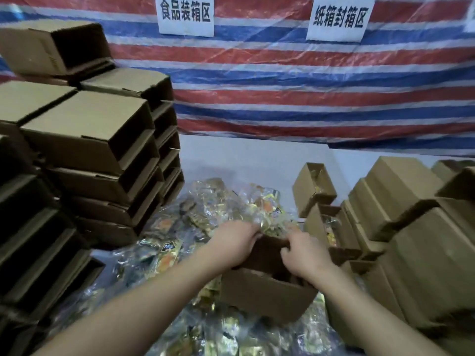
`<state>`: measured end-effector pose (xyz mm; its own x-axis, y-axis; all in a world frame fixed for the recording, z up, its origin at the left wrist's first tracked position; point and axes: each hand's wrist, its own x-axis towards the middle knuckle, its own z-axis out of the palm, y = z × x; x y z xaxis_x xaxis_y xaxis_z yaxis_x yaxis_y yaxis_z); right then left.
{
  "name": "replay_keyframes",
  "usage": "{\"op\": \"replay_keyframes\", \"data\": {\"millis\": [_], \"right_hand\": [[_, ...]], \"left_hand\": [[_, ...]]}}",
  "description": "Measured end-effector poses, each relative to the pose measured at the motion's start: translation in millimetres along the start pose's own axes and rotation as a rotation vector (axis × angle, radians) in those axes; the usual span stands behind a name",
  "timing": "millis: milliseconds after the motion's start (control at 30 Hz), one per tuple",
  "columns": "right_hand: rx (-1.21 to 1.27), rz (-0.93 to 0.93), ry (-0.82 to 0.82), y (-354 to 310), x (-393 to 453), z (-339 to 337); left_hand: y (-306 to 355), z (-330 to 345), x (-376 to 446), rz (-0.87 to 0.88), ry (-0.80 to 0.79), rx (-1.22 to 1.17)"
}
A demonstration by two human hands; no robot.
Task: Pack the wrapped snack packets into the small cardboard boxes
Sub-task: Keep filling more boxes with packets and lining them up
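- Far left, you've got a tall stack of empty cardboard boxes (84, 140), open ends facing the middle. They look light and stiff, but thin card will likely buckle if you squeeze a wall, so take one by its folded corners.
- Next across, the heap of wrapped snack packets (195, 214) spreads over the table between the stacks and runs on under your forearms. Shiny film, so I'd judge them light, soft and slippery; they probably slide out of a loose pinch. Gather a bunch in a cupped hand, not by one wrapper edge.
- Your left hand (235, 244) is at the box's far left corner, fingers curled over the rim. They meet crinkled packets there, and whether they grip film or only card, I can't tell.
- Dead centre, the open box (267, 289) sits on the heap, mouth up and tilted toward the pile. Its inside is dark, so the fill level is hidden.
- Your right hand (307, 255) is just beside the left, fingers hooked over the far rim, clamping the card. Holding the rim should steady the box, though pressing hard could fold that wall in.
- To the right, boxes with packets showing (326, 222) stand on end, packets peeking out.
- Far right, a stack of closed boxes (421, 227).
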<state>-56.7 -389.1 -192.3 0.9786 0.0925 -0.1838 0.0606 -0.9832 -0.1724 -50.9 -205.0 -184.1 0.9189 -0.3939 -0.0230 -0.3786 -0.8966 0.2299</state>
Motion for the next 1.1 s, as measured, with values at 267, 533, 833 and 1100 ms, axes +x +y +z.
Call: {"op": "replay_keyframes", "data": {"millis": [267,533,833,1100], "right_hand": [[0.025,0.023,-0.072,19.9,-34.7,81.9],[-0.013,0.019,-0.055,22.3,-56.1,117.4],[-0.034,0.028,-0.129,20.6,-58.3,129.2],[0.040,0.037,-0.137,25.3,-61.5,127.0]], "left_hand": [[5.3,80.6,-28.2,0.031,-0.098,0.006],[6.1,128.2,-54.7,-0.004,-0.033,-0.062],[1.1,137.8,-54.1,0.008,-0.155,-0.052],[-2.6,141.1,-52.1,0.057,-0.190,-0.071]]}}
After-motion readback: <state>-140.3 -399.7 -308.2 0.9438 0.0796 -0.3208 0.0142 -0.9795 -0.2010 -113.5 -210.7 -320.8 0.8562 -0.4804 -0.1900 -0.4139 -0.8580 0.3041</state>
